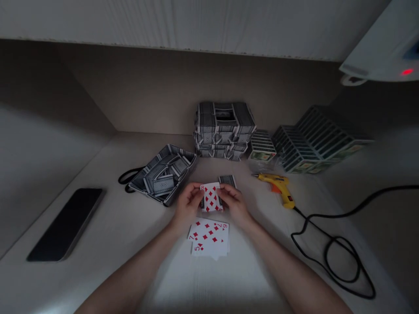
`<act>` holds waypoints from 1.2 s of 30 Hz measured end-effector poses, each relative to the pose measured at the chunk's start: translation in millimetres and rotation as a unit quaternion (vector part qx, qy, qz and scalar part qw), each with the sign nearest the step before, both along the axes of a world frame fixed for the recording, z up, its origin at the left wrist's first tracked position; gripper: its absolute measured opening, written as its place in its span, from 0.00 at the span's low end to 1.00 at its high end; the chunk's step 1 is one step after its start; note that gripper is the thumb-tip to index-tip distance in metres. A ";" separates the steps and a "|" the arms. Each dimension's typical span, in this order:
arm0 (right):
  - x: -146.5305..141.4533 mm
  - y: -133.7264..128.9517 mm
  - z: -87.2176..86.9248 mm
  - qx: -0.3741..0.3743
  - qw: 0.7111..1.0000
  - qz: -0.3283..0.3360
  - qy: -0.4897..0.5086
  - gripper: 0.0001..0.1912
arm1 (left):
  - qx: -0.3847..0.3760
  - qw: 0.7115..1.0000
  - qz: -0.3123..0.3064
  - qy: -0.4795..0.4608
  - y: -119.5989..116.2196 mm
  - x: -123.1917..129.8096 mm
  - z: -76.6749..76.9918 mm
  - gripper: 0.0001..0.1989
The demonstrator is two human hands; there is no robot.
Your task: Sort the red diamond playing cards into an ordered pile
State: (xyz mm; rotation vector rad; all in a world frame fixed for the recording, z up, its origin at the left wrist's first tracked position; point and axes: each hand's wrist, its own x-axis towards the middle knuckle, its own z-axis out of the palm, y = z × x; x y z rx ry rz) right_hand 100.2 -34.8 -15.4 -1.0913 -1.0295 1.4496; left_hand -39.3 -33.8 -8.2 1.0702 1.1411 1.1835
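Near the middle of the table, an eight of diamonds card [211,197] faces up between my two hands. My left hand [190,201] pinches its left side, and my right hand [234,201] grips its right side. Dark patterned edges show at both sides of the card, under my fingers. Just below lies a loose pile of face-up cards [209,236], with a seven and a five of diamonds showing. Behind my right hand is a face-down card [228,179], partly hidden by the fingers.
An open box made of cards [153,178] holds folded pieces at left, beside a black phone [66,224]. A folded-card structure [224,130] and card packs [304,146] stand behind. At right lie a yellow glue gun [276,187] and its looped black cable [327,215].
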 end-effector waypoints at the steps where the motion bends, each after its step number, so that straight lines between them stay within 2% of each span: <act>1: -1.4 -0.8 0.3 -0.004 1.000 -0.004 0.002 0.11 | 0.003 1.000 0.002 0.006 0.0 -0.2 0.4 0.07; 7: -10.2 -5.8 -1.5 -0.030 0.999 -0.023 0.000 0.13 | -0.008 1.000 0.011 0.018 0.1 -1.4 2.6 0.05; 15: -8.1 -2.7 -6.4 0.031 0.995 -0.059 -0.071 0.08 | 0.004 1.000 0.009 0.029 -1.1 0.4 1.5 0.05; 20: -7.6 -3.7 -5.7 0.039 0.993 -0.069 -0.082 0.07 | 0.020 0.999 0.019 0.034 -2.2 1.9 1.5 0.04; 28: -13.3 -6.2 -7.3 0.018 0.998 -0.035 -0.055 0.08 | 0.037 0.997 0.057 0.048 -0.1 1.0 -7.3 0.02; 32: -14.1 -5.4 -5.5 0.053 0.995 -0.048 -0.068 0.06 | 0.029 0.997 0.053 0.046 -0.7 2.0 -5.0 0.03; 36: -13.2 -5.0 -6.4 0.048 0.995 -0.046 -0.076 0.05 | 0.037 0.996 0.050 0.069 -2.3 2.5 -0.2 0.05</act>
